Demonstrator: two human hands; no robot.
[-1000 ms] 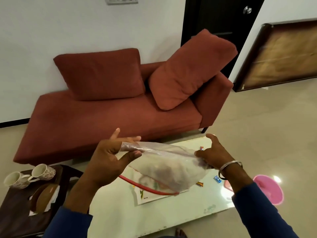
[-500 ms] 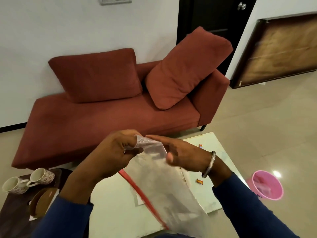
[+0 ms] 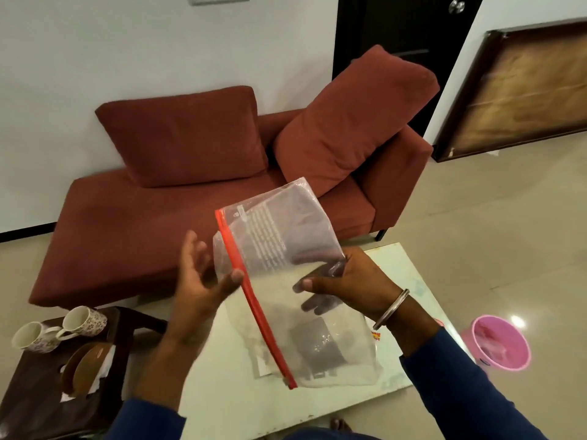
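Head view, right hand (image 3: 352,281) pinching bag (image 3: 286,236), fingers (image 3: 313,304) hazy behind plastic, left hand (image 3: 200,281) spread.

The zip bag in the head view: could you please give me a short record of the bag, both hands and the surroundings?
item: clear zip bag, held up above the white table
closure: red zip strip along the bag's left edge
right hand: pinches the bag, thumb in front, fingers showing through the plastic
left hand: open, fingers spread, thumb by the red strip
surroundings: red sofa; two cups on a dark side table; pink bin on the floor
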